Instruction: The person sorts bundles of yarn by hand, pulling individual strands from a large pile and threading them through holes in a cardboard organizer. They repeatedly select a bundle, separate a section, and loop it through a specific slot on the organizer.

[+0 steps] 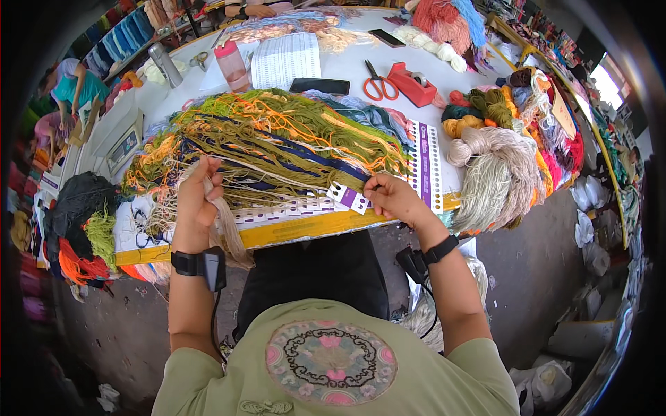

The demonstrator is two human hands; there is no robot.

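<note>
My left hand (197,201) has its fingers curled round a hank of beige thread (229,225), whose loose end hangs over the table's front edge. With thumb and fingers my right hand (397,197) pinches the right end of a small white and purple punched thread card (349,198). Between the hands, long olive and dark blue threads (277,163) spread across a big pile of green and orange threads (298,121). Whether a strand also lies between my right fingertips is too small to tell.
Orange-handled scissors (379,84), a red tape dispenser (412,84) and a black phone (320,86) lie beyond the pile. A long punched card (425,166) and thick yarn hanks (496,173) are at right. A scale (125,145) and black yarn (80,204) stand left. Other people work behind.
</note>
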